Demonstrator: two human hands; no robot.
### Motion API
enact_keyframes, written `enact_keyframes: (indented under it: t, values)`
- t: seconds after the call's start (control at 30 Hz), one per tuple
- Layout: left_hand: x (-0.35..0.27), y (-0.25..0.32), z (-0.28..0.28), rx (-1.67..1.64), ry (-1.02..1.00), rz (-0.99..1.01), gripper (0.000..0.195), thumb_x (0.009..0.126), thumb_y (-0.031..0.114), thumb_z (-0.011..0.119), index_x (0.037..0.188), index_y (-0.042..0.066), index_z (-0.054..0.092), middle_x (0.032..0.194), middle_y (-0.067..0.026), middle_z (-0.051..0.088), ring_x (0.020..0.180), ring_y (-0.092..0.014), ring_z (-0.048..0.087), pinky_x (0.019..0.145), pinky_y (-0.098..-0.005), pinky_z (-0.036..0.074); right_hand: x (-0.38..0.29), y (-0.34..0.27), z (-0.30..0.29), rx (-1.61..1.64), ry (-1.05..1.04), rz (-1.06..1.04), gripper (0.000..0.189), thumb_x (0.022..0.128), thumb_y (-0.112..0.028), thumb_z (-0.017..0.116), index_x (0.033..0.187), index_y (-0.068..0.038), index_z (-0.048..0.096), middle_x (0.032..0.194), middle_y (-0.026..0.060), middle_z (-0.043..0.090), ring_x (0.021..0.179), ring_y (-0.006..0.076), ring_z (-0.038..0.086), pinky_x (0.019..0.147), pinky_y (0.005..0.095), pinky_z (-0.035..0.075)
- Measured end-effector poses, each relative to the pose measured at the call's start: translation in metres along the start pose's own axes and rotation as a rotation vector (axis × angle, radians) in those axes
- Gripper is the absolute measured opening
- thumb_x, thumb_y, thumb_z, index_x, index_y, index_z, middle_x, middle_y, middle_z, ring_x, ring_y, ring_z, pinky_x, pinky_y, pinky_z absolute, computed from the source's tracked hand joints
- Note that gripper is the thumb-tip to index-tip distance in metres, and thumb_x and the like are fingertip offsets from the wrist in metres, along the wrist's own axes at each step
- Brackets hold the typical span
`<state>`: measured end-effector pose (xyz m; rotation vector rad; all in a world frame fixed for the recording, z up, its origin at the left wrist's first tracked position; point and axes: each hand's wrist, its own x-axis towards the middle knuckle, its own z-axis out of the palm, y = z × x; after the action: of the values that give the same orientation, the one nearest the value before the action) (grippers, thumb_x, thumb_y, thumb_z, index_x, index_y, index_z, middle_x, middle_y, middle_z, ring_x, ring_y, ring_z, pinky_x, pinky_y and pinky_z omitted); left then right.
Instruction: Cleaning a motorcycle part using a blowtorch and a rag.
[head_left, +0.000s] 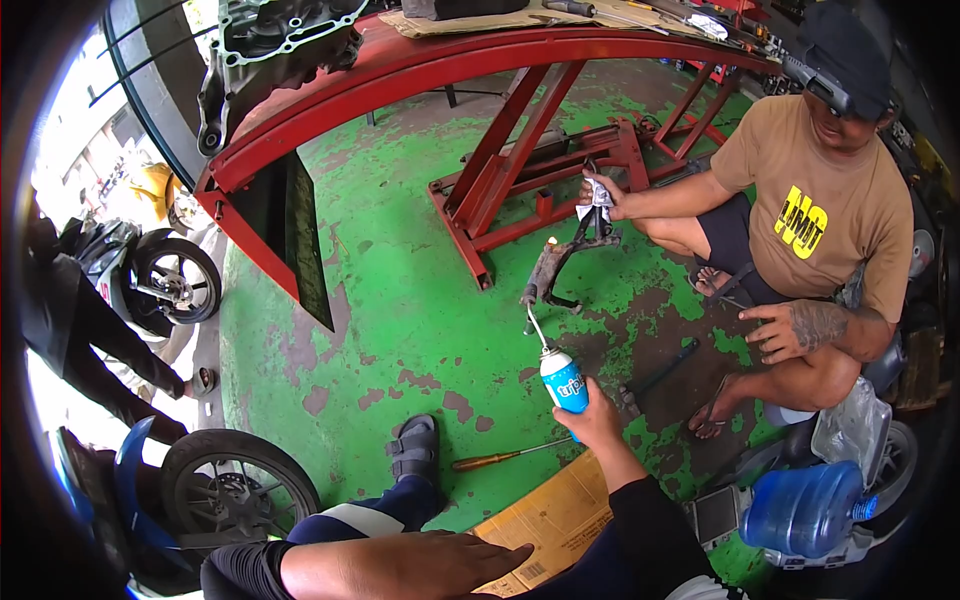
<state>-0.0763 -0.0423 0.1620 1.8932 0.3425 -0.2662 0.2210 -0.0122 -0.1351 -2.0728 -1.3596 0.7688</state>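
Note:
In my right hand (596, 416) is a blue-and-white spray can (564, 382), held upright with a slight tilt. A thin pale tube or jet (537, 328) runs from its top to the end of a dirty metal motorcycle stand (555, 270). A small orange-white glow, perhaps a flame, shows on the stand's upper edge. A co-worker's hand (611, 196) grips the stand's far end through a white cloth (598, 193). My left hand (480, 559) lies flat and holds nothing, near my leg and above a sheet of cardboard (559, 517).
A red motorcycle lift table (480, 64) carries an engine casing (285, 37). A screwdriver (487, 459) and a long-handled tool (664, 369) lie on the peeling green floor. The co-worker (810, 195) squats at right, near a blue water jug (806, 508). Motorcycle wheels (240, 487) stand at left.

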Motion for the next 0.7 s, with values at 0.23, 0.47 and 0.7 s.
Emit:
enact_keyframes:
  t: [0.23, 0.47, 0.7]
  values:
    - [0.0, 0.0, -0.001, -0.012, -0.005, -0.003, 0.068, 0.102, 0.033, 0.057, 0.152, -0.006, 0.035, 0.125, -0.0331, 0.06, 0.113, -0.046, 0.059, 0.099, -0.0474, 0.045, 0.0, 0.002, -0.001, 0.075, 0.042, 0.015, 0.078, 0.069, -0.041, 0.083, 0.132, -0.006, 0.055, 0.109, 0.0223, 0.069, 0.099, 0.0429, 0.067, 0.083, 0.051, 0.054]
    - [0.0, 0.001, -0.001, 0.005, -0.006, -0.007, 0.068, 0.102, 0.034, 0.057, 0.152, -0.006, 0.035, 0.125, -0.0325, 0.06, 0.112, -0.046, 0.059, 0.099, -0.0473, 0.045, 0.0, -0.001, -0.002, 0.038, 0.056, 0.018, 0.086, 0.069, -0.045, 0.084, 0.136, -0.004, 0.051, 0.113, 0.0232, 0.068, 0.103, 0.0426, 0.068, 0.086, 0.0505, 0.054]
    - [0.002, 0.001, -0.002, 0.005, -0.005, -0.001, 0.068, 0.102, 0.033, 0.058, 0.152, -0.006, 0.035, 0.122, -0.0323, 0.061, 0.109, -0.046, 0.059, 0.096, -0.0473, 0.046, -0.002, 0.0, -0.001, 0.0, -0.03, 0.038, 0.095, 0.067, -0.05, 0.088, 0.142, -0.007, 0.048, 0.118, 0.0229, 0.068, 0.108, 0.0396, 0.068, 0.088, 0.0487, 0.054]
